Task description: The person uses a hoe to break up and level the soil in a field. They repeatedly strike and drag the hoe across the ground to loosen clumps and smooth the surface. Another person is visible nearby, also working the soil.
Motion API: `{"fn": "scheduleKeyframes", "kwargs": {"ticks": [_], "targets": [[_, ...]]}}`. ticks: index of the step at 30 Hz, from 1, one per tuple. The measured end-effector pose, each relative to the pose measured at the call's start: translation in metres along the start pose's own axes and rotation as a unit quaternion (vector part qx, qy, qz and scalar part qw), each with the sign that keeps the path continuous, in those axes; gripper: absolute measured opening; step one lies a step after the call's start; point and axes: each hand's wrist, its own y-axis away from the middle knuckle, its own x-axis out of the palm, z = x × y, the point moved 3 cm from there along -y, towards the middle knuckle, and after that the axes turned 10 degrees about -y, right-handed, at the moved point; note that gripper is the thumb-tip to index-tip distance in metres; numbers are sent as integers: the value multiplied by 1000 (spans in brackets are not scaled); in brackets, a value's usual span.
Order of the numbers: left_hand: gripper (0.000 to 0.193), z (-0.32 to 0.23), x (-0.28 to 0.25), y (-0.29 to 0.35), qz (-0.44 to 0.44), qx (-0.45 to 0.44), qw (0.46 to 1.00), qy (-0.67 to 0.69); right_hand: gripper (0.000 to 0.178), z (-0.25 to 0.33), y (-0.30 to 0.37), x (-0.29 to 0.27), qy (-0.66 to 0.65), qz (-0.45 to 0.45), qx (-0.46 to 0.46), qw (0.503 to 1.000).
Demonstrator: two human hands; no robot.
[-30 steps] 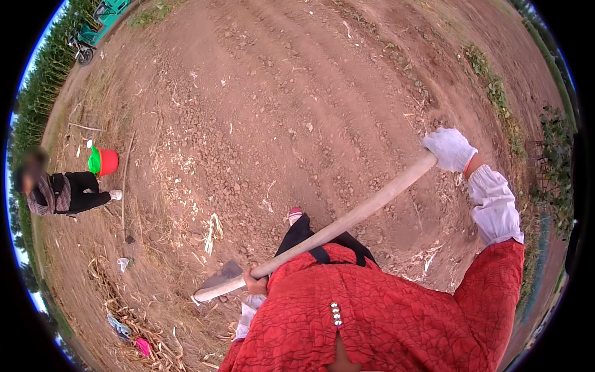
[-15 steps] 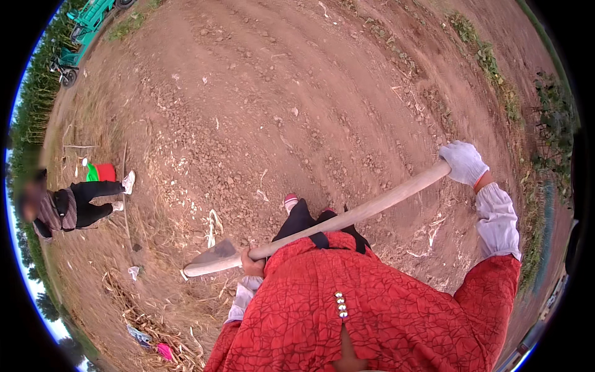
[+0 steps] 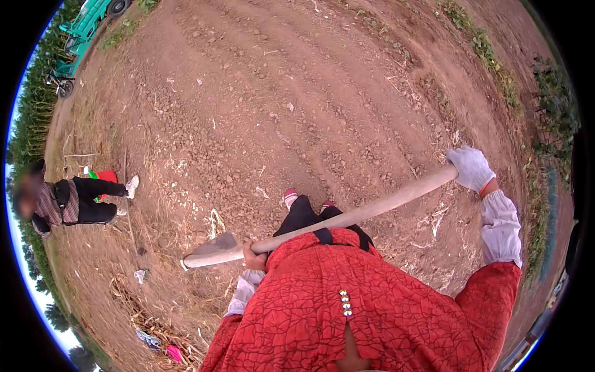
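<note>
A hoe [image 3: 347, 217] with a long pale wooden handle lies slantwise across the front of my body. Its flat grey metal blade [image 3: 214, 246] is at the lower left. My left hand [image 3: 255, 255], bare, is wrapped round the handle close to the blade. At the far right end, my right hand [image 3: 471, 168] in a white glove closes over the handle's tip. Both forearms wear white sleeve covers over red sleeves. My feet in pinkish shoes [image 3: 290, 197] stand on the soil just beyond the handle.
Tilled brown soil [image 3: 266, 111] with clods spreads ahead. A person [image 3: 68, 201] stands at the left beside a red bucket [image 3: 106, 177]. A green three-wheeled vehicle [image 3: 80, 31] is parked at the far left. Dry stalks [image 3: 158, 328] lie lower left; green plants [image 3: 551, 111] grow at the right.
My right hand and the handle's end have shifted slightly right. My feet show a little more. The person at the left has moved slightly, now covering part of the bucket.
</note>
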Motion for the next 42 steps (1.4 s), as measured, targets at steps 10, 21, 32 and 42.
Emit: {"fn": "scheduleKeyframes", "kwargs": {"ticks": [10, 21, 32, 42], "targets": [[11, 18, 56, 36, 143, 264, 892, -338, 14, -27, 84, 52, -57, 49, 96, 993], [10, 72, 155, -7, 98, -128, 983, -92, 25, 4, 281, 151, -173, 224, 280, 917], [9, 76, 276, -46, 190, -150, 946, -217, 24, 124, 321, 158, -241, 183, 440, 846], [11, 90, 311, -96, 179, -186, 919, -299, 23, 185, 313, 178, -292, 152, 474, 816]]}}
